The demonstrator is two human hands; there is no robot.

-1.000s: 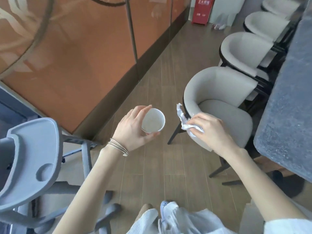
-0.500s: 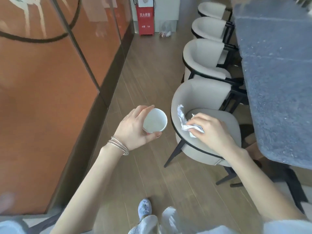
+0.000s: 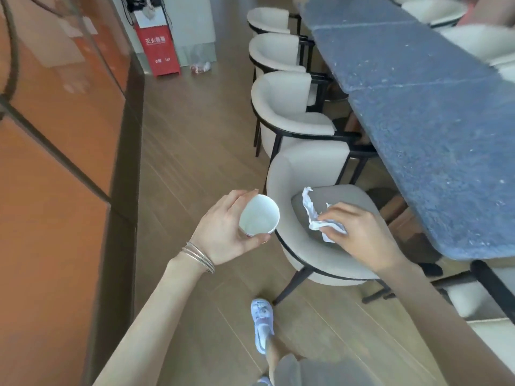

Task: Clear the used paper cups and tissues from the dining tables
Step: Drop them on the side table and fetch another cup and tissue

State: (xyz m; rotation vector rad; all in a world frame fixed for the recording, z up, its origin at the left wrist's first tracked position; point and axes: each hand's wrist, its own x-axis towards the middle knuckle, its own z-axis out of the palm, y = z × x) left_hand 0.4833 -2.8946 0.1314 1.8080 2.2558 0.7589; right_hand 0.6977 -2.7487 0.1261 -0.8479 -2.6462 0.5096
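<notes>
My left hand (image 3: pixel 223 229) grips a white paper cup (image 3: pixel 259 215) by its side, mouth facing up toward me; the cup looks empty inside. My right hand (image 3: pixel 359 235) pinches a crumpled white tissue (image 3: pixel 313 213), one end sticking up to the left of my fingers. Both hands hover in front of me, above the wooden floor and the nearest chair. The long blue-grey dining table (image 3: pixel 423 107) stretches away on the right.
A row of white armchairs (image 3: pixel 292 112) lines the table's left side; the nearest one (image 3: pixel 309 168) is just under my hands. An orange glass wall (image 3: pixel 55 135) runs along the left. A red box (image 3: pixel 160 48) stands at the far end of the aisle.
My view has swung right, from the grey high chair and the wall toward the table and chair row. Both hands keep the same hold on the cup and the tissue.
</notes>
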